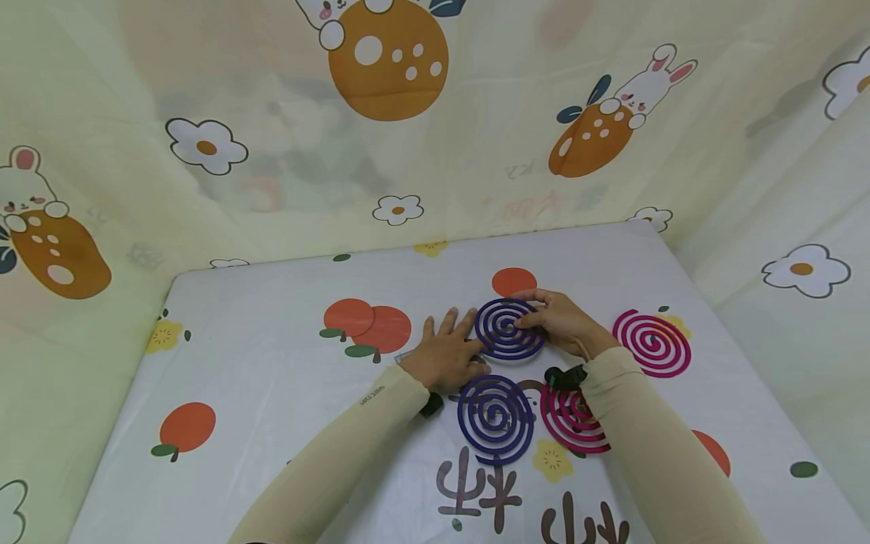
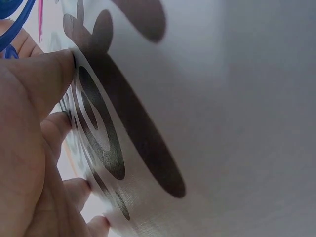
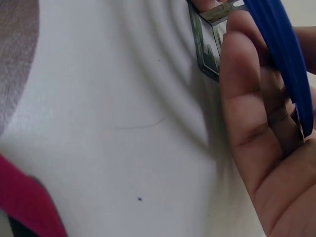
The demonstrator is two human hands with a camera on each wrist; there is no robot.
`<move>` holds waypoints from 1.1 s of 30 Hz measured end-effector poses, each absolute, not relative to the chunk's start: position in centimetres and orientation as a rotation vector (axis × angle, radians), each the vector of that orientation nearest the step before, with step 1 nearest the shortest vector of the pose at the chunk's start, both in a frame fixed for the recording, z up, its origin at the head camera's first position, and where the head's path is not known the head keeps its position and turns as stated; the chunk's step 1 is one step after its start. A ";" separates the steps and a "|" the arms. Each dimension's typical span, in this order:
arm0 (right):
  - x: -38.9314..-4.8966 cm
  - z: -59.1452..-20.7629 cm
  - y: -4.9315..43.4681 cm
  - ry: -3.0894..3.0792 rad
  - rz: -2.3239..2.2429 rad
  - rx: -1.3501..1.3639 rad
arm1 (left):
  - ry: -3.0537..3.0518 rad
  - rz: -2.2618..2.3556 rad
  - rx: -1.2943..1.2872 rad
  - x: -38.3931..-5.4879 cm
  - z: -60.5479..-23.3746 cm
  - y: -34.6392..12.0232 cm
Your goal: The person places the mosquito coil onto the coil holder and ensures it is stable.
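My right hand pinches a dark blue mosquito coil by its right side, thumb over the spiral. Seen from the right wrist, the coil is tilted up on edge above the white tablecloth. My left hand rests on the cloth with fingers spread, its fingertips close to the coil's left edge. A thin metal piece with a dark-edged frame lies under the coil by a fingertip in the right wrist view. A second blue coil lies flat just nearer than my left hand.
One magenta coil lies on the cloth to the right. Another magenta coil is partly hidden beneath my right wrist and its black camera. The printed tablecloth ends at a patterned curtain behind.
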State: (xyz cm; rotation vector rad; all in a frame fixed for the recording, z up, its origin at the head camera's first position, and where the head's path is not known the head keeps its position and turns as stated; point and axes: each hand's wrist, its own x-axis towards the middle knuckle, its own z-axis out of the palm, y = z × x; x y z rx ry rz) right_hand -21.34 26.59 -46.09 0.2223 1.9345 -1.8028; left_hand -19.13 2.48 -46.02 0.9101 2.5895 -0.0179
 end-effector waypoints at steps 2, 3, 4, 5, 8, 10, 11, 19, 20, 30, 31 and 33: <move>-21.4 -46.1 26.5 1.939 -1.800 0.225 | 2.590 -0.019 0.908 -19.1 -46.1 2.5; -21.4 -46.1 26.5 1.943 -1.797 0.224 | 2.590 -0.018 0.907 -19.1 -46.1 2.5; -21.4 -46.1 26.5 1.946 -1.795 0.224 | 2.590 -0.018 0.907 -19.1 -46.1 2.4; -21.4 -46.1 26.4 1.949 -1.793 0.224 | 2.592 -0.017 0.906 -19.1 -46.1 2.4; -21.3 -46.0 26.4 1.957 -1.785 0.229 | 2.595 -0.017 0.906 -19.1 -46.2 2.4; -21.3 -45.9 26.3 1.959 -1.780 0.233 | 2.595 -0.015 0.907 -19.1 -46.2 2.4; -21.3 -45.9 26.3 1.961 -1.777 0.233 | 2.595 -0.014 0.906 -19.1 -46.2 2.4; -21.3 -46.0 26.4 1.976 -1.770 0.227 | 2.586 -0.024 0.906 -19.3 -46.4 2.5; -21.3 -46.0 26.4 1.976 -1.773 0.228 | 2.586 -0.025 0.907 -19.3 -46.4 2.5; -21.2 -45.9 26.5 2.018 -1.754 0.223 | 2.579 0.001 0.941 -19.4 -46.7 2.5; -21.2 -45.9 26.5 2.020 -1.753 0.224 | 2.577 -0.002 0.948 -19.4 -46.7 2.5; -21.2 -45.8 26.6 2.017 -1.757 0.230 | 2.576 -0.004 0.962 -19.4 -46.7 2.4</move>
